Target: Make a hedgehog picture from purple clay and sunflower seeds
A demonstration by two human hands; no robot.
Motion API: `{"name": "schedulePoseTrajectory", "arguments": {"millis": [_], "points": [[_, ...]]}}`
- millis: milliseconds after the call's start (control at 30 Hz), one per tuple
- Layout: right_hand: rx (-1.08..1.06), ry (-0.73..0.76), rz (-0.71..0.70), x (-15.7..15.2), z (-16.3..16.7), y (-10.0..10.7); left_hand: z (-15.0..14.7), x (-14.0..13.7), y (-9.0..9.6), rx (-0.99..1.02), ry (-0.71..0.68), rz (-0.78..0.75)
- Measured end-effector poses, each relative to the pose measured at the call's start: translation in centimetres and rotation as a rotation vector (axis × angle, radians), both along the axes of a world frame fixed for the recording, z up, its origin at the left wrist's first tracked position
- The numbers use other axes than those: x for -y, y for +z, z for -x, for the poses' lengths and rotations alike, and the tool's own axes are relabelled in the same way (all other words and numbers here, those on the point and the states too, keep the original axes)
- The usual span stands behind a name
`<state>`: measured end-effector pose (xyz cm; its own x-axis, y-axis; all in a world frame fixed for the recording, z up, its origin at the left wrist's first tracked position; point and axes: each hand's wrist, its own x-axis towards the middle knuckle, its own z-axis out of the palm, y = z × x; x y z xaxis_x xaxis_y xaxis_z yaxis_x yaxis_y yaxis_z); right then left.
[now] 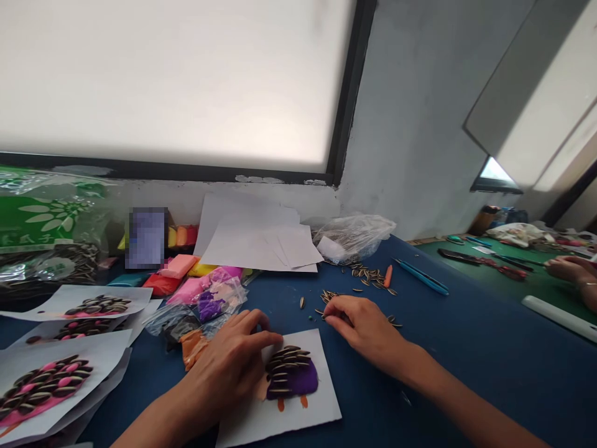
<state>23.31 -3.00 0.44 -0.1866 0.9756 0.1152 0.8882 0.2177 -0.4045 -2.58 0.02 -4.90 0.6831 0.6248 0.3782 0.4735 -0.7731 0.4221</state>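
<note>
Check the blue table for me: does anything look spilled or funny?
Maybe spilled: striped seeds lie scattered loose beside the clear plastic bag, with an orange stick among them. One lone seed sits away from the others, so it looks stray.

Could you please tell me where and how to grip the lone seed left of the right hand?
Probably pinch the lone seed by the long sides of its middle, from above: it lies apart on the blue table, its length pointing away from the camera.

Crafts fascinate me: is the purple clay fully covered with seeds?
Partly: sunflower seeds cover its top and left, while bare purple clay shows at lower right.
</note>
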Motion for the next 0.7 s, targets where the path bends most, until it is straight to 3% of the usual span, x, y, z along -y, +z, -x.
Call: {"name": "schedulePoseTrajectory", "arguments": {"millis": [133,300,533,700], "points": [[-0.075,0.023,0.030,0.6,0.6,0.6,0.0,-0.1,-0.2,0.013,-0.007,-0.009],[-0.205,0.018,0.170,0.9,0.5,1.3,0.0,-0.1,-0.2,0.010,-0.009,0.000],[-0.152,0.133,0.007,1.7,0.8,1.7,0.0,-0.1,0.0,0.001,-0.004,-0.001],[-0.142,0.248,-0.005,3.1,2.2,1.7,0.0,0.0,0.0,0.013,-0.003,-0.001]]}}
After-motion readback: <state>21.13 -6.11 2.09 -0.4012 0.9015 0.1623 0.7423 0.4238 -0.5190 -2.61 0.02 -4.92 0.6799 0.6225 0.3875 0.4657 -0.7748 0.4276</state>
